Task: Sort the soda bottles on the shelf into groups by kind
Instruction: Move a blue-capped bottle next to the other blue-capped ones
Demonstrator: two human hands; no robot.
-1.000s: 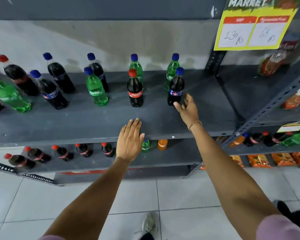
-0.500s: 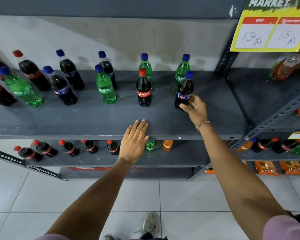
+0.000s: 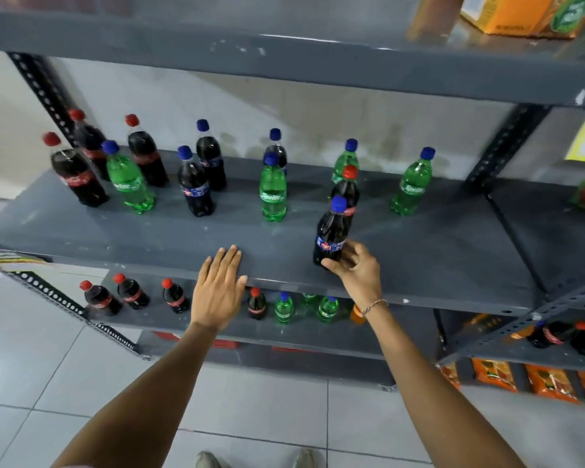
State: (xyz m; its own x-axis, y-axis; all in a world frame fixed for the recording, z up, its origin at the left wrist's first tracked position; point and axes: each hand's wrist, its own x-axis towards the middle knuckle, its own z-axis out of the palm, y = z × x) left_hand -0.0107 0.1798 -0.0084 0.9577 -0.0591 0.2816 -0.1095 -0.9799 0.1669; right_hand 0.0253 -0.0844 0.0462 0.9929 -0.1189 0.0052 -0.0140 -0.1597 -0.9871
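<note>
Grey metal shelving is seen from above against a pale wall, with a tiled floor [image 3: 250, 410] below. On the middle shelf [image 3: 436, 251] soda bottles are stood upright and mixed by kind. At the left, three red-capped cola bottles [image 3: 78, 177] are grouped, with a green Sprite bottle [image 3: 129, 184] set just in front of them. Two dark blue-capped bottles [image 3: 196, 187] are placed beside these, and a second green Sprite bottle [image 3: 273, 192] is stood in front of another dark blue-capped one. Further right, a red-capped cola bottle [image 3: 347, 190] is set before a green bottle, and one more Sprite bottle [image 3: 412, 184] is stood well apart at the right. Near the front edge, a blue-capped dark cola bottle [image 3: 331, 234] is gripped around its lower body by the right hand [image 3: 355, 268], whose fingers are closed on it. The left hand [image 3: 218, 292] is laid flat and open on the shelf's front edge, fingers spread, nothing held. On the lower shelf [image 3: 304, 332], more red-capped and green bottles are lined up.
</note>
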